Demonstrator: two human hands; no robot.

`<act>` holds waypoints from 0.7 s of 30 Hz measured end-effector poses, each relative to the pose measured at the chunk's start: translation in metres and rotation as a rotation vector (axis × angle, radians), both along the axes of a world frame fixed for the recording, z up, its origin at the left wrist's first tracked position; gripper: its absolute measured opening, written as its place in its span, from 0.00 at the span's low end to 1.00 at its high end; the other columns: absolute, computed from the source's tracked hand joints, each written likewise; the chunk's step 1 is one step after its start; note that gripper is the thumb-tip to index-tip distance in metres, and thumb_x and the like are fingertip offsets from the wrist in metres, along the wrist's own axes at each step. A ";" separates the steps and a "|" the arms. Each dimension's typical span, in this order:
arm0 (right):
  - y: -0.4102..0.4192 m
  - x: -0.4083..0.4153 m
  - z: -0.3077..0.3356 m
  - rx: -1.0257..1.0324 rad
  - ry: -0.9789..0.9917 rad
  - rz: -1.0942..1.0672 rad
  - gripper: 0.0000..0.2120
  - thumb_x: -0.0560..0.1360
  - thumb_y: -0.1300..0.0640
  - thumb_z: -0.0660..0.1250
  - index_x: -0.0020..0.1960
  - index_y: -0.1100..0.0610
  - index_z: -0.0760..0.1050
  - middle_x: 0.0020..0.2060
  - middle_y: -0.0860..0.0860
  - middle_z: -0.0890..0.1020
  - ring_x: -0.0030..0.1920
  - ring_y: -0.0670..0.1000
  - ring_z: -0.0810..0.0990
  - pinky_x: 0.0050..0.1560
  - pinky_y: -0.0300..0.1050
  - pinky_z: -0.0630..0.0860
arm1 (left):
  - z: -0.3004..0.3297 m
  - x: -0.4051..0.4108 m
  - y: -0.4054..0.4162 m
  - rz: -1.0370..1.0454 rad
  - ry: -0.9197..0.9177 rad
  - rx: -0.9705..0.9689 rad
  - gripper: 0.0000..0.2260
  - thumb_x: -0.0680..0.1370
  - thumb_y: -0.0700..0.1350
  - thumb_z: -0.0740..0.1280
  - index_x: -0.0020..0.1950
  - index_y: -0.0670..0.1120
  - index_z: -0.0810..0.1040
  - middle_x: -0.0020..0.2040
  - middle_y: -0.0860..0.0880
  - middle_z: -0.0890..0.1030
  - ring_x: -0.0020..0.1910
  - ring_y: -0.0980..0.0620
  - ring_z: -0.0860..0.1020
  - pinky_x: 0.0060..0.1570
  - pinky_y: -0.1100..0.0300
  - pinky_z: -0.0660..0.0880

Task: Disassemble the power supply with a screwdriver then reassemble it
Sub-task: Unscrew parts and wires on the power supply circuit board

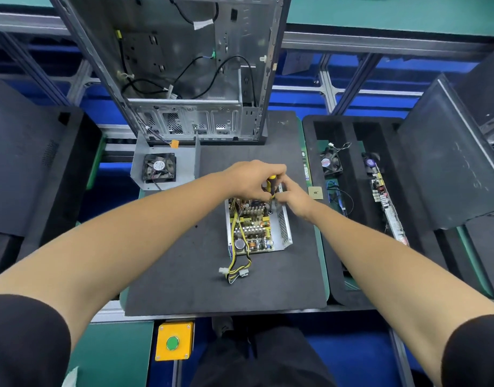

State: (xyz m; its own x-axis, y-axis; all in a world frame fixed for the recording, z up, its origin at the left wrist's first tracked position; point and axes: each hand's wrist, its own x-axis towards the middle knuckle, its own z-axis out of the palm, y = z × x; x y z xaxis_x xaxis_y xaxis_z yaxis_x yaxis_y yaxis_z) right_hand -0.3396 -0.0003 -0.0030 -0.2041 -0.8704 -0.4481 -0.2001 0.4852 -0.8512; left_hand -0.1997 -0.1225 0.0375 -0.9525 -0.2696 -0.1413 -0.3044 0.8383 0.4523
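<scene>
The open power supply (258,229) lies on the black foam mat (184,261), its circuit board, coils and yellow-black wires exposed. Its metal cover (184,160) with a black fan (159,170) sits at the mat's far left. A screwdriver (271,191) with a yellow-black handle stands nearly upright over the far end of the board. My left hand (252,178) grips the handle from above. My right hand (293,198) pinches the shaft lower down, beside the supply's perforated right wall. The screwdriver's tip is hidden among the components.
An empty computer case (190,68) stands at the back of the mat. A small square chip (315,192) lies right of my hands. A black foam tray (351,191) on the right holds a fan, cables and a circuit board. A yellow button box (173,340) sits below.
</scene>
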 end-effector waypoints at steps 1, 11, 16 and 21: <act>-0.001 0.001 0.001 0.005 0.014 0.003 0.23 0.63 0.63 0.60 0.58 0.57 0.70 0.45 0.55 0.74 0.38 0.49 0.70 0.37 0.40 0.70 | 0.003 -0.002 0.000 -0.021 -0.021 -0.028 0.12 0.73 0.54 0.69 0.50 0.56 0.67 0.43 0.57 0.80 0.42 0.51 0.78 0.34 0.57 0.68; 0.001 0.011 -0.005 0.046 0.016 -0.041 0.28 0.63 0.64 0.58 0.64 0.61 0.69 0.43 0.66 0.73 0.41 0.57 0.68 0.46 0.53 0.65 | 0.029 -0.017 -0.007 -0.166 -0.270 -0.103 0.10 0.84 0.54 0.61 0.53 0.48 0.70 0.39 0.54 0.74 0.43 0.46 0.74 0.39 0.52 0.68; 0.002 0.011 -0.006 0.047 0.023 -0.087 0.16 0.59 0.61 0.58 0.46 0.54 0.70 0.33 0.55 0.73 0.30 0.44 0.73 0.36 0.38 0.70 | 0.038 -0.028 -0.002 -0.234 -0.400 -0.005 0.06 0.84 0.43 0.63 0.52 0.45 0.67 0.49 0.44 0.77 0.46 0.44 0.72 0.44 0.52 0.67; 0.000 0.012 -0.008 0.078 0.062 -0.114 0.09 0.57 0.60 0.58 0.38 0.57 0.66 0.28 0.51 0.71 0.30 0.46 0.71 0.35 0.42 0.64 | 0.046 -0.035 0.003 -0.272 -0.514 0.001 0.03 0.83 0.38 0.63 0.55 0.43 0.68 0.55 0.40 0.75 0.48 0.43 0.72 0.48 0.51 0.69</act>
State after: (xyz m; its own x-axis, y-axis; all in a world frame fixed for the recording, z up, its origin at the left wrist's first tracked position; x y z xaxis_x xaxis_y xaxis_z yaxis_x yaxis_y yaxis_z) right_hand -0.3277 -0.0004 -0.0114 -0.3290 -0.8032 -0.4967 -0.1912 0.5717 -0.7978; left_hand -0.2349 -0.1191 0.0832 -0.7966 -0.0246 -0.6040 -0.2587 0.9169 0.3039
